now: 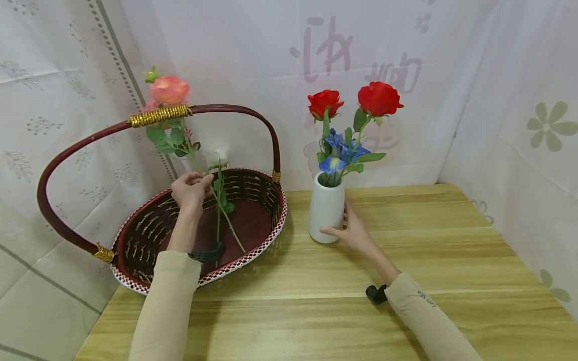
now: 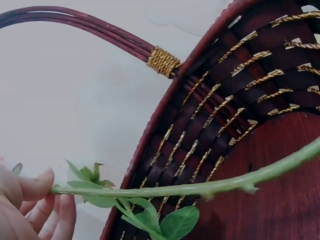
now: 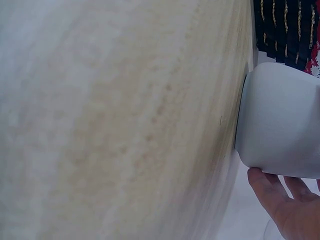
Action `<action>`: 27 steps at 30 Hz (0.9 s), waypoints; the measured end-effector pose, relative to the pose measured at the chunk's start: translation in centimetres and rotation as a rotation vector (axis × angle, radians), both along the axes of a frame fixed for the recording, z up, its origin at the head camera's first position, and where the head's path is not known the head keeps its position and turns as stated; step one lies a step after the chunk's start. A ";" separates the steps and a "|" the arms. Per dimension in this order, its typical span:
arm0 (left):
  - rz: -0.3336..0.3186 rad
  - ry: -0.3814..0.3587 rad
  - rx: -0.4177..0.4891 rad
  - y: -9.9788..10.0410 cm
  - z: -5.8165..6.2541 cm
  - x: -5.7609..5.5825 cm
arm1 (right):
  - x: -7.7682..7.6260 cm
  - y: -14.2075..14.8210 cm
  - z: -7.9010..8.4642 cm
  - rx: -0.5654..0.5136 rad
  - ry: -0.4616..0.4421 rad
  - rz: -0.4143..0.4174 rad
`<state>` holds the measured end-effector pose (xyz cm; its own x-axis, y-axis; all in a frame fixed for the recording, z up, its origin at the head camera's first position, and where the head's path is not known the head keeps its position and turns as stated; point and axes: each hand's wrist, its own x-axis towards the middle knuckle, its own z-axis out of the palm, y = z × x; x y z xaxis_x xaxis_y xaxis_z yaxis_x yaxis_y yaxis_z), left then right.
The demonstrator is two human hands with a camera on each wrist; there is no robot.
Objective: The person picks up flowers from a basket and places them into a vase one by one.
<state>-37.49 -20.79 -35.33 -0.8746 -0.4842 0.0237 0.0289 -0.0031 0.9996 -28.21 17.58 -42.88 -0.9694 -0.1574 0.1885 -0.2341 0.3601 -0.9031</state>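
My left hand [image 1: 191, 189] pinches the green stem [image 2: 200, 189] of a pink flower [image 1: 169, 90] between thumb and fingers, over the basket [image 1: 250, 258]. The bloom rises behind the basket handle, and the stem slants down toward the basket floor. Beside that stem, a white rose [image 1: 219, 156] leans inside the basket. On the table, my right hand [image 1: 354, 229] grips the lower right side of a white vase [image 1: 326, 210], with the thumb across its front. The vase stands upright and holds two red roses [image 1: 379, 99] and blue irises [image 1: 336, 153].
The dark woven basket has a tall arched handle [image 1: 235, 109] wrapped in gold cord, left of the vase. Both stand on a wooden table [image 1: 293, 321]. A printed white curtain [image 1: 253, 60] hangs close behind them. Black straps with wrist cameras [image 1: 376, 295] sit on both forearms.
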 end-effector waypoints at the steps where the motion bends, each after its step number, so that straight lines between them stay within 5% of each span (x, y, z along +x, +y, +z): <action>1: 0.005 0.018 0.016 0.0 0.1 0.0 | 0.0 0.0 -0.1 -0.002 0.000 0.000; 13: -0.015 0.157 0.200 0.1 1.5 0.8 | -2.5 0.9 -4.0 -0.007 0.052 -0.011; 21: -0.067 0.175 0.358 1.1 3.3 1.7 | -1.0 0.3 -1.6 -0.026 0.015 -0.001; 27: -0.097 0.192 0.416 2.0 4.0 2.5 | -2.5 0.8 -4.0 -0.008 0.027 -0.023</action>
